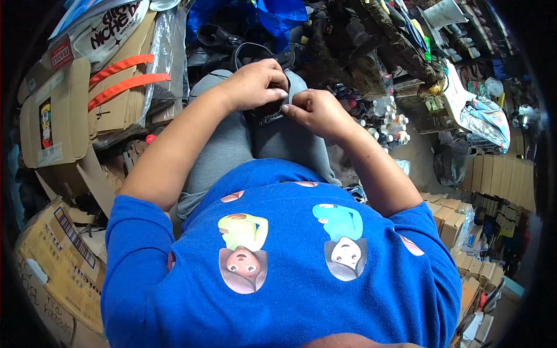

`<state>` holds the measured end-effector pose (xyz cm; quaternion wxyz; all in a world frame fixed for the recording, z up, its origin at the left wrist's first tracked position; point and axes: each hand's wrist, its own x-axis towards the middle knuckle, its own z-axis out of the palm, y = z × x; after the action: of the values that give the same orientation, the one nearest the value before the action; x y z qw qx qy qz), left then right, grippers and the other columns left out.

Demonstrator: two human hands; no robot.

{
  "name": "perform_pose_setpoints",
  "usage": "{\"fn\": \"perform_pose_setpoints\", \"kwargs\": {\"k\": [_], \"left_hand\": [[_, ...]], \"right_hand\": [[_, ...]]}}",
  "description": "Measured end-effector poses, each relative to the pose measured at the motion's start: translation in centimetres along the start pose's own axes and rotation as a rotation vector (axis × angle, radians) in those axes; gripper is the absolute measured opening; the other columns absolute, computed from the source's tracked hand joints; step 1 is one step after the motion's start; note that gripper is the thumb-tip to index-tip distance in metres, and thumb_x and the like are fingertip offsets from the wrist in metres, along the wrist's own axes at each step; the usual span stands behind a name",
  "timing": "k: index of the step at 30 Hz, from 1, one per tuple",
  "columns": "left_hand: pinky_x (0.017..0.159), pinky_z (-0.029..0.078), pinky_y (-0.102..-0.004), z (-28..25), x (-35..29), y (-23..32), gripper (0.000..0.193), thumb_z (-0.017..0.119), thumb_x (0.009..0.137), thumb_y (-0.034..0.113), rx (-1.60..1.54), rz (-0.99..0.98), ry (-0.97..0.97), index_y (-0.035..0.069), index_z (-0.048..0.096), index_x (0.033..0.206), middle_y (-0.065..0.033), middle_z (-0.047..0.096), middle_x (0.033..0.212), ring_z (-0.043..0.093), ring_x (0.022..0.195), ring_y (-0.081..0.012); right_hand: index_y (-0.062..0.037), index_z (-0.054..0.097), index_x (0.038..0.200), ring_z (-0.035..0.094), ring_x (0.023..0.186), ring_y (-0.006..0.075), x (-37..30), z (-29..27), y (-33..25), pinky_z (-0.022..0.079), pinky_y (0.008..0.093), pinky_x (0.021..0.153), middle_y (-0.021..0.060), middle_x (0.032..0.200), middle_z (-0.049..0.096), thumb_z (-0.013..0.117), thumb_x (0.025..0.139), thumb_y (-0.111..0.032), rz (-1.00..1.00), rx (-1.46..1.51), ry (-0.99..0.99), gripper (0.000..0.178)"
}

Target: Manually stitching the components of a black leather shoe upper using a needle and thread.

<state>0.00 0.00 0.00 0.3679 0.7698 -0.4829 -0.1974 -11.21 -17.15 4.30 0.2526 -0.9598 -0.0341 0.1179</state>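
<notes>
On my lap, between my knees, lies a black item [270,111] with a pale, frayed-looking lower edge; it could be footwear, but my hands cover most of it. My left hand [256,84] bends over its top, fingers curled down and thumb pointing right. From the right, my right hand [317,112] meets it with thumb and forefinger pinched at its edge. The two thumb tips nearly touch. Whatever fine part sits between the fingertips is too small to make out. Grey trousers [223,152] cover my legs beneath.
Black shoes [216,38] and a blue plastic bag [281,17] lie beyond my knees. Flattened cardboard [120,95] with orange straps leans at left, above a yellow carton [64,255]. Small bottles [394,127] stand on the floor at right, near stacked boxes [502,180].
</notes>
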Motion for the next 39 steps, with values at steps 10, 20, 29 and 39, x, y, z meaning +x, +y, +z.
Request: {"fn": "perform_pose_setpoints", "kwargs": {"k": [10,20,29,39], "left_hand": [[0.088,0.042,-0.0328,1.0,0.5,-0.9,0.02,0.072,0.076,0.022,-0.169,-0.007,-0.017,0.007,0.061,0.084,-0.0069,0.054,0.097,0.053,0.098,-0.0222],[0.084,0.045,-0.0317,1.0,0.9,-1.0,0.021,0.074,0.074,0.023,-0.162,-0.034,0.001,0.007,0.063,0.081,-0.0067,0.055,0.094,0.056,0.093,-0.0213],[0.081,0.045,-0.0321,-0.2,1.9,-1.0,0.018,0.073,0.073,0.02,-0.269,-0.001,-0.126,0.005,0.068,0.082,-0.0065,0.058,0.089,0.057,0.089,-0.0198],[0.086,0.045,-0.031,-1.0,1.9,-1.0,0.02,0.067,0.075,0.011,-0.395,-0.08,-0.314,0.006,0.071,0.095,-0.0071,0.061,0.094,0.058,0.093,-0.0188]], "right_hand": [[0.0034,0.052,0.07,0.041,0.055,0.0171,-2.5,0.5,1.3,0.038,0.0378,0.053,0.0141,0.058,0.044,0.06,0.086,-0.021,0.018,0.366,-0.096,0.031],[0.0021,0.045,0.066,0.039,0.058,0.0154,-4.6,-0.6,1.1,0.035,0.0345,0.054,0.0091,0.06,0.039,0.061,0.084,-0.017,-0.041,0.385,-0.023,0.031],[-0.0006,0.065,0.088,0.056,0.074,0.0125,-5.6,-3.3,1.3,0.045,0.0275,0.066,0.0051,0.078,0.057,0.066,0.085,-0.013,-0.039,0.395,0.145,0.013],[-0.0108,0.072,0.097,0.061,0.075,0.0266,-2.2,-1.8,1.7,0.049,0.0354,0.069,0.0114,0.08,0.059,0.064,0.077,-0.011,-0.064,0.109,0.041,0.022]]}}
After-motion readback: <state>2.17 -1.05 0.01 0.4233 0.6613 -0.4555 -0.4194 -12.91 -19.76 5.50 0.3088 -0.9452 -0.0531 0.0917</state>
